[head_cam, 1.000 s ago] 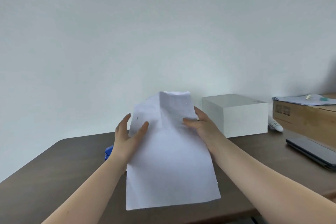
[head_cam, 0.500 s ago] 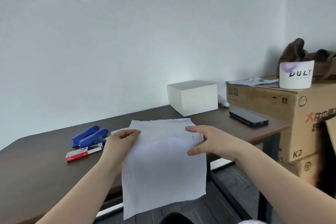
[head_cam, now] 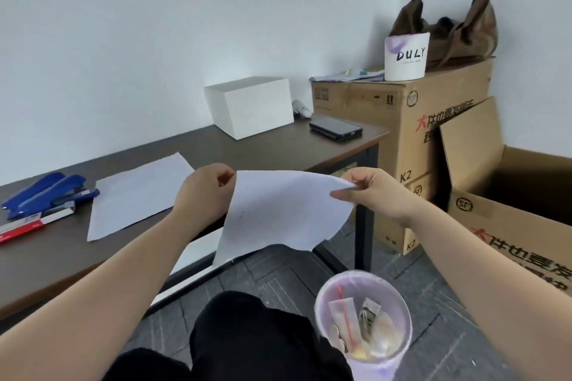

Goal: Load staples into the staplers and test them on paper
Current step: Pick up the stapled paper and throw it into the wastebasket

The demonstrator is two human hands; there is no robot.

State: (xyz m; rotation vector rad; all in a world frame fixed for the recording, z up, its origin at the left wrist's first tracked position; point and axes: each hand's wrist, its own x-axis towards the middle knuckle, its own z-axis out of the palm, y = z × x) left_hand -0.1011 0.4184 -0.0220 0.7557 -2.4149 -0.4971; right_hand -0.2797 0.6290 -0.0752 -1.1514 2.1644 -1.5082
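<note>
- Left hand (head_cam: 202,192) and right hand (head_cam: 371,192) each pinch a top corner of a paper sheet (head_cam: 281,213), mid-frame, held off the surface (head_cam: 247,148) edge above a waste bin (head_cam: 362,325).
- Second sheet (head_cam: 139,195) flat on surface.
- Blue staplers (head_cam: 46,192) at left edge, staple box (head_cam: 21,227) just beside.

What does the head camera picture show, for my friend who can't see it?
Both hands, left hand and right hand, pinch the top corners of a white paper sheet held in the air beyond the edge of a dark table. On the table lie another sheet and two blue staplers. A small bin stands on the floor below.
</note>
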